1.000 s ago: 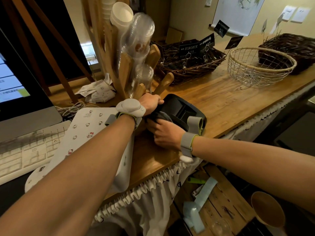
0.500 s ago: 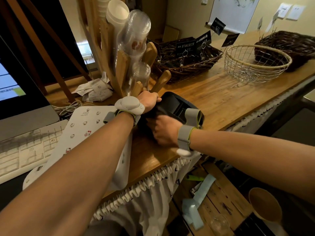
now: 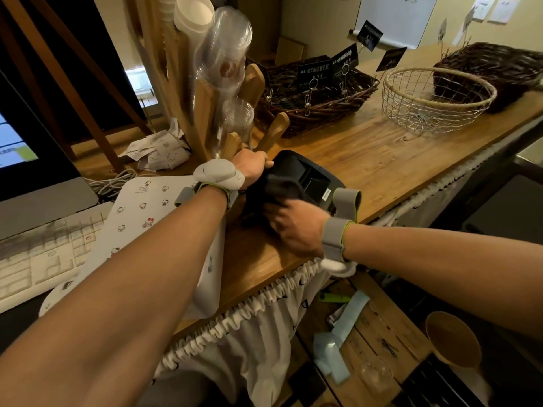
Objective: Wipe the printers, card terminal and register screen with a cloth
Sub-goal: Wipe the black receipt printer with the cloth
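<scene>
Head view: steadies the printer (image 3: 305,174) at its back-left corner with the left hand (image 3: 252,167), fingers curled over the edge, tips hidden; rubs the cloth (image 3: 276,186) over its top with the right hand (image 3: 296,227), fingers bunched into the fabric, blurred. Sits near the front edge of the counter (image 3: 382,160), just in front of the wooden cup rack (image 3: 202,95) — likely to skid toward the drop on a hard stroke with a slack left grip. Could also knock the rack and spill the stacked clear cups (image 3: 226,54), or snag cloth in the paper slot (image 3: 316,185).

Dim warm light, screen (image 3: 20,142) glowing left — bowed edges, slight motion blur
</scene>
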A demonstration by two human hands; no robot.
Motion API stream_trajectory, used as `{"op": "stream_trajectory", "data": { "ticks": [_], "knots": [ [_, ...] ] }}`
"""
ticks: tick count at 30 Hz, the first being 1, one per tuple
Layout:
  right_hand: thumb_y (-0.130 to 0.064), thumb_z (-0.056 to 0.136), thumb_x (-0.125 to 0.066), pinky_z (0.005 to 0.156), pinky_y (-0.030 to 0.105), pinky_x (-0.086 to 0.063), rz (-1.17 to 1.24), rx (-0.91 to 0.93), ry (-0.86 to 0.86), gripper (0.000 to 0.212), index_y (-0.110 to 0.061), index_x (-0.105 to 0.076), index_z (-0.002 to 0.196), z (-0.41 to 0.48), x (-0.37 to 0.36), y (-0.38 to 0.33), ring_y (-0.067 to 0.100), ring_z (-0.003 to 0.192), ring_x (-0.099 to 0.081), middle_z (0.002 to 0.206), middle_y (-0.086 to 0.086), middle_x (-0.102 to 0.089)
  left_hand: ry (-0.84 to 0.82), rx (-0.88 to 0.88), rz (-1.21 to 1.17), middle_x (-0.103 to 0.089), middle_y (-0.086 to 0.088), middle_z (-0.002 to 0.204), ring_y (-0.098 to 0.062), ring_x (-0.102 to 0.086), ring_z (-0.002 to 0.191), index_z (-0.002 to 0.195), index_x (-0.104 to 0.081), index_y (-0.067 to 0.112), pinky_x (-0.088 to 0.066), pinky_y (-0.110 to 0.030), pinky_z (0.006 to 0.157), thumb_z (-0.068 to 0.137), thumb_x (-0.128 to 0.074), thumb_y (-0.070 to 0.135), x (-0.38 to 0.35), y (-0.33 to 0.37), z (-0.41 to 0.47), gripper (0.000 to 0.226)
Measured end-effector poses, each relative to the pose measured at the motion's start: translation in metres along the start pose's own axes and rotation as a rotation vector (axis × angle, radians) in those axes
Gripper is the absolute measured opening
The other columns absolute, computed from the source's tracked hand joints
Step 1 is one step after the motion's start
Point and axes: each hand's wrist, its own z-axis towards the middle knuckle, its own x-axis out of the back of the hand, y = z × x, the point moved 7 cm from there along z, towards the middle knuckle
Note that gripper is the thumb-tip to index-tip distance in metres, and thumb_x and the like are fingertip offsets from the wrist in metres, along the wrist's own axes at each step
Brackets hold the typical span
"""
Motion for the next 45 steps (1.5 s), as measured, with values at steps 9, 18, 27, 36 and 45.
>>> {"op": "stream_trajectory", "data": {
  "ticks": [9,18,27,36,45],
  "knots": [
    [-0.026,0.096,-0.033,0.117,0.048,-0.014,0.051,0.075,-0.075,0.043,-0.010,-0.050,0.132,-0.017,-0.010,-0.003,0.032,0.141,-0.024,0.148,0.012,-0.038,0.044,0.008,0.074,-0.062,-0.008,0.128,-0.027,-0.055,0.112,0.119,-0.064,0.004,-0.037,-0.031,0.090,0.098,-0.037,0.027,0.001,-0.002,-0.002,0.041],
    [-0.023,0.095,-0.041,0.076,0.034,-0.043,0.199,0.098,0.007,0.028,-0.011,-0.064,0.105,-0.008,0.014,-0.003,0.027,0.094,-0.062,0.102,0.006,-0.068,0.029,0.000,0.066,-0.062,-0.009,0.128,-0.029,-0.053,0.120,0.117,-0.065,0.005,-0.036,-0.035,0.105,0.097,-0.038,0.028,0.000,-0.002,-0.001,0.040],
    [-0.019,0.090,-0.049,0.067,0.037,-0.048,0.101,0.030,0.352,0.020,-0.010,-0.064,0.100,-0.006,0.035,0.025,0.032,0.095,-0.056,0.114,0.014,-0.060,0.006,-0.038,0.128,-0.054,-0.025,0.131,-0.038,-0.050,0.122,0.123,-0.058,-0.005,-0.040,-0.036,0.090,0.099,-0.037,0.024,-0.001,-0.001,-0.003,0.042],
    [-0.016,0.096,-0.040,0.116,0.044,-0.021,-0.042,-0.020,0.258,0.040,-0.005,-0.046,0.134,0.006,0.005,0.025,0.034,0.139,-0.027,0.146,0.018,-0.038,0.033,-0.018,0.131,-0.062,-0.015,0.121,-0.028,-0.052,0.094,0.111,-0.065,0.001,-0.033,-0.029,0.077,0.098,-0.040,0.028,0.002,-0.001,0.002,0.039],
    [-0.019,0.099,-0.031,0.116,0.044,-0.019,-0.035,-0.077,0.150,0.045,-0.007,-0.033,0.142,0.018,0.017,0.023,0.032,0.140,-0.024,0.149,0.013,-0.034,0.049,0.012,0.119,-0.058,-0.016,0.127,-0.033,-0.053,0.114,0.120,-0.058,-0.002,-0.034,-0.031,0.083,0.099,-0.035,0.028,0.000,-0.002,0.001,0.043]
  ]
}}
